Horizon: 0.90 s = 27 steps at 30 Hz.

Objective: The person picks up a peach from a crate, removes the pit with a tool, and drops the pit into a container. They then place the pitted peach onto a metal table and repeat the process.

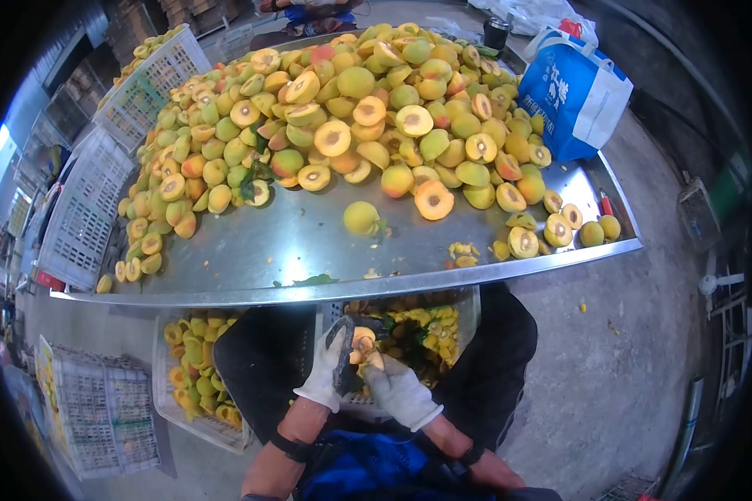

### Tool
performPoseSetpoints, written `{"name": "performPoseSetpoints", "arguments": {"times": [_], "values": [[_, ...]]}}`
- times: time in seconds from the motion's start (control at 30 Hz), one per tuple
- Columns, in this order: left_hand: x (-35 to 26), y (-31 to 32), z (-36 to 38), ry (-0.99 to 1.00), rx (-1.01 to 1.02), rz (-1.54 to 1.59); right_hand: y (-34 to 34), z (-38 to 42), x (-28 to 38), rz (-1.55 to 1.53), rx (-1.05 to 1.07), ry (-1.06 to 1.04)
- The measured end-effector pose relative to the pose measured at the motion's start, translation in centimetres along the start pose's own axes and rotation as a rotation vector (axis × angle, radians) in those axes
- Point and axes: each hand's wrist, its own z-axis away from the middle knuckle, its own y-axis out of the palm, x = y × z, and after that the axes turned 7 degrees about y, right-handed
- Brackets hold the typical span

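Gloved in white with a dark palm, my left hand (332, 366) is closed round a cut peach (363, 341) above a crate between my knees. My right hand (399, 391), in a greyish-white glove, meets it from the right, its fingers closed at the lower edge of the fruit; whether it holds a tool is hidden. Below the hands, the crate (474, 311) holds yellow fruit pieces and darker scraps. On the metal table (259, 242) ahead lies a large heap of peaches (334, 138), many halved with pits or hollows showing.
A second crate (165, 401) of halved fruit stands left of my legs, with a stacked crate (109, 417) farther left. White crates (83, 209) line the table's left side. A blue bag (568, 96) and dark cup (496, 33) are at the back right. Another person (309, 15) sits opposite.
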Motion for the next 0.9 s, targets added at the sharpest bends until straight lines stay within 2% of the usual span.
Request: {"name": "performPoseSetpoints", "arguments": {"times": [0.1, 0.23, 0.37, 0.4, 0.43, 0.47, 0.53, 0.57, 0.6, 0.63, 0.67, 0.7, 0.73, 0.8, 0.83, 0.9], "values": [[0.1, 0.5, 0.4, 0.046, -0.151, 0.256, 0.1, 0.2, 0.3, -0.096, 0.011, -0.016], [1.7, 1.0, 0.4, 0.198, -0.15, 0.129, -0.3, 0.4, 1.3, -0.075, 0.058, 0.065], [0.7, 1.8, 0.5, 0.172, -0.178, 0.151, 0.8, -0.1, 0.3, -0.095, 0.004, 0.063], [0.7, 2.5, 0.6, 0.165, -0.198, 0.146, 0.8, 0.1, 0.0, -0.101, 0.035, 0.05], [1.5, 1.6, 0.6, 0.206, -0.199, 0.006, 0.5, 0.4, 0.9, -0.108, 0.055, 0.042], [2.1, 2.0, 0.2, 0.32, -0.269, -0.098, -0.1, 0.7, 1.4, -0.108, 0.062, 0.035], [0.8, 2.9, 0.5, 0.301, -0.264, -0.078, 0.3, 0.3, 0.0, -0.209, 0.171, 0.042], [-1.3, 4.1, 1.0, 0.255, -0.131, -0.044, 0.4, -0.2, -1.4, 0.066, 0.132, -0.234], [0.0, 2.4, 0.4, 0.287, -0.073, -0.112, 0.7, -0.6, -2.9, 0.367, 0.1, -0.483], [0.5, 1.9, 0.2, 0.14, -0.161, -0.041, 1.8, -0.8, -4.1, 0.296, 0.056, -0.489], [0.7, 0.8, 0.0, 0.194, 0.04, 0.023, 2.1, -1.0, -4.9, 0.224, 0.019, -0.506], [-0.1, 1.6, -0.4, 0.355, 0.224, -0.133, 1.3, -0.7, -4.0, 0.114, 0.086, -0.306], [0.4, 0.3, -0.2, 0.364, 0.197, -0.317, 0.7, -0.3, -3.1, 0.091, 0.102, -0.261], [-1.7, 1.9, 0.2, -0.026, 0.036, 0.171, -0.4, 0.9, -1.1, 0.045, 0.132, -0.168], [-1.5, 2.0, 0.2, 0.045, 0.052, 0.101, -0.3, 0.7, -1.1, 0.067, 0.123, -0.156], [-1.4, 1.5, 0.4, 0.208, 0.091, -0.118, 0.4, 0.9, -1.2, -0.109, 0.146, -0.182]]}}
